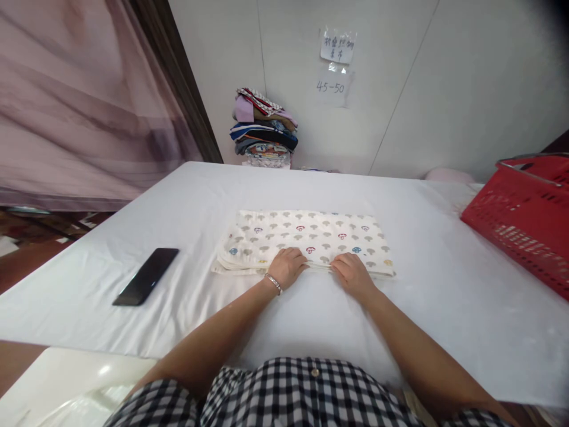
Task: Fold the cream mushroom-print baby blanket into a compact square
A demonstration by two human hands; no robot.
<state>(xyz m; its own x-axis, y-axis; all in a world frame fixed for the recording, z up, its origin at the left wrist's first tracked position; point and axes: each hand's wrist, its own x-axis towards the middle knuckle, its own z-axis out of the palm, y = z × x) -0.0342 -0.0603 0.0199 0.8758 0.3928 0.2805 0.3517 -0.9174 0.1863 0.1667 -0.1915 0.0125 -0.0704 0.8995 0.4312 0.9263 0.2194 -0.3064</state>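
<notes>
A white cloth (293, 231) printed with grey and coloured mushrooms lies folded into a wide rectangle on the white-covered table (213, 196). Both hands are at its near edge, a short gap apart. My left hand (287, 267), with a bracelet at the wrist, has its fingers curled over that edge just left of the middle. Right of the middle, my right hand (352, 274) grips the same edge with thumb and fingers closed on it. Several layers show along the near side and at the left corner. The thumbs are partly hidden.
A black phone (146, 276) lies on the table at the left. At the right edge stands a red plastic basket (524, 213). A stack of folded fabrics (264, 133) rises behind the table against the wall, below paper signs (338, 47). A pinkish curtain (89, 107) hangs at left.
</notes>
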